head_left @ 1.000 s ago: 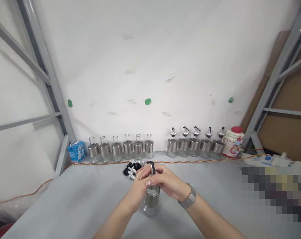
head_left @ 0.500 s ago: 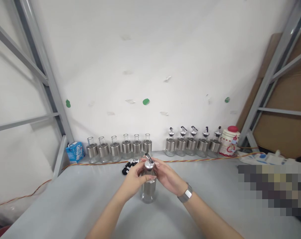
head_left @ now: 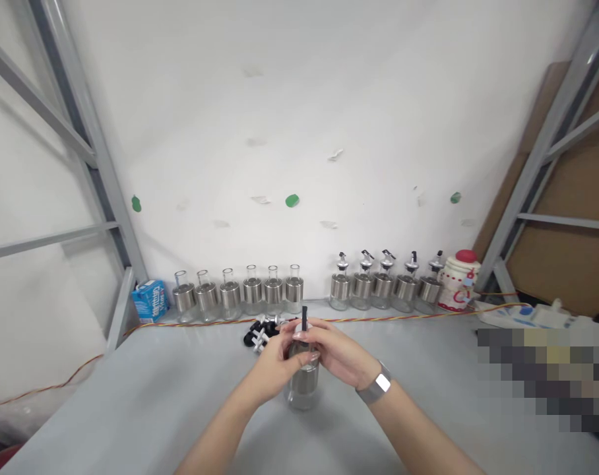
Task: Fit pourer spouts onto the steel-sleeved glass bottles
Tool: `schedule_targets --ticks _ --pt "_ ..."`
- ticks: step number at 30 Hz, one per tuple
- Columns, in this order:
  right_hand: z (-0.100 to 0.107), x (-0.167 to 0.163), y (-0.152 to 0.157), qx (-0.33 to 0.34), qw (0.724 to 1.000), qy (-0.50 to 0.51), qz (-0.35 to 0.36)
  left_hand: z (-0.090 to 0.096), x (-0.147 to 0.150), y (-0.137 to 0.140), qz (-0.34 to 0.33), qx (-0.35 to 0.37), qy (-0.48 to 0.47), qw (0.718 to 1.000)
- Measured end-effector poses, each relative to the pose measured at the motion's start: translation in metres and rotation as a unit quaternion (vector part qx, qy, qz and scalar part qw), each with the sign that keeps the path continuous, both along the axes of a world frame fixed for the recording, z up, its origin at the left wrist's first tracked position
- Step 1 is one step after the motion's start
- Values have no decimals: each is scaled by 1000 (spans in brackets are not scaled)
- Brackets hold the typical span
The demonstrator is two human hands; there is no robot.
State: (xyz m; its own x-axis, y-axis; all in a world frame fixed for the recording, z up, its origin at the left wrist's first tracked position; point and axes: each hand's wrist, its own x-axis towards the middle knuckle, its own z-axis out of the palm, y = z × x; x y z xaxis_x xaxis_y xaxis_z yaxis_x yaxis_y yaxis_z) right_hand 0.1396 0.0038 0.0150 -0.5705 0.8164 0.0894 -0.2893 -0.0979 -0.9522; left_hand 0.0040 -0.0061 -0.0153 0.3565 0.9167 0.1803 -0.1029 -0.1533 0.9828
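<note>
A glass oil bottle [head_left: 303, 381] with a steel band stands in front of me on the grey table, a little tilted. My left hand [head_left: 280, 356] is wrapped around its neck from the left, thumb across the front. From the right, my right hand [head_left: 332, 346] grips the silver pour spout [head_left: 304, 320] at the top, whose black lever points up. Fingers cover most of the spout's cap. Just behind my left hand lies a small heap of loose black and silver spouts [head_left: 258, 334], partly hidden by that hand.
Open-necked bottles [head_left: 229, 297] line the wall at the left; several bottles with spouts [head_left: 363, 287] stand at the right. A blue carton [head_left: 151, 301], a red-topped white jar [head_left: 456, 284] and a white power strip [head_left: 522, 315] flank them. A twisted wire [head_left: 403, 317] crosses the table's back.
My right hand has moved over the spout's cap and closed on it. The spout's lever has turned from slanting to upright. The bottle has shifted slightly right.
</note>
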Motion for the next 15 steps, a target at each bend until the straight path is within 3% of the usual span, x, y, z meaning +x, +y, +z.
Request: schedule_targets --ticks 4,7,10,15 --pt "-3 -1 1 -2 999 -9 -33 -5 2 -4 12 -50 -54 997" --pt "-5 -3 0 5 999 -8 -47 -5 8 -8 64 -65 -89 992" --pt "-10 -7 -2 21 998 11 -60 2 17 -11 124 -59 -73 988" --pt "-15 -14 -6 27 997 30 -63 19 24 -15 168 -96 -54 980"
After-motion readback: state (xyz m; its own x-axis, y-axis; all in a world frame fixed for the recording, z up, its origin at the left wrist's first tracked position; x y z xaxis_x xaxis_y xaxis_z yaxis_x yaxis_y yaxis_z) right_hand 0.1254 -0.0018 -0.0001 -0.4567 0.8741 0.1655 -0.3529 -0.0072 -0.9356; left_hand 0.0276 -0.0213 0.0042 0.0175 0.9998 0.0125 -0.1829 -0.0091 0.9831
